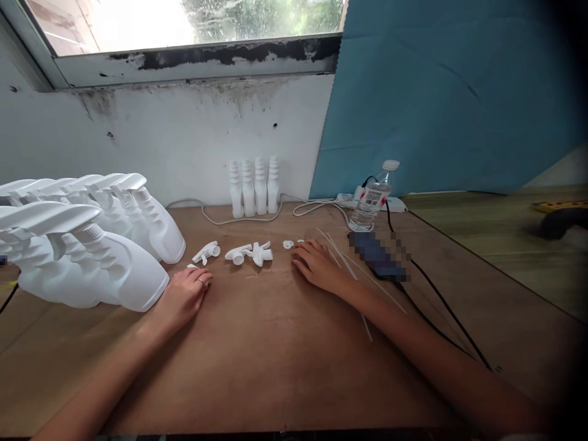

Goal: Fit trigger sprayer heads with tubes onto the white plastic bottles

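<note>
My left hand rests on the table beside the front white spray bottle, fingers curled inward. A bit of white plastic shows at its far edge; what the fingers hold, if anything, is hidden. Just beyond lies a white trigger spray head. Two more spray heads lie touching between my hands. My right hand lies low over the table, its fingers stretched out. Small white rings are at its fingertips, and thin clear tubes run beside and under the wrist.
White spray bottles stand in two rows at left. Several small white bottles line the wall. At right are a water bottle, a blurred dark object, black cables and a power strip.
</note>
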A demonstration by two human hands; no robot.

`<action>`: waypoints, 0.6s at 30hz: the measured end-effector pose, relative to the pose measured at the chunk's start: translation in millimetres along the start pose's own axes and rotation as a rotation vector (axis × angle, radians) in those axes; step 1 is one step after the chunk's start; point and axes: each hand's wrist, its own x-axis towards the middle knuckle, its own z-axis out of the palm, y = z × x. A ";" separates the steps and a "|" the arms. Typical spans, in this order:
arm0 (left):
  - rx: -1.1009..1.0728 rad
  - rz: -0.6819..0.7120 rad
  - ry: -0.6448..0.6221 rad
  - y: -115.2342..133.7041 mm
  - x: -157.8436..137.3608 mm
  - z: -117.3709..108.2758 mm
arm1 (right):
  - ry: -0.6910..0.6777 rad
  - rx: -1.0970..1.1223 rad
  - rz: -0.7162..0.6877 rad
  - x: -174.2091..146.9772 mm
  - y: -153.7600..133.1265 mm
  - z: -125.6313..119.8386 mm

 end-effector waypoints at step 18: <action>-0.506 0.498 0.039 99.0 63.8 24.6 | 0.165 0.044 -0.059 2.3 -6.4 29.1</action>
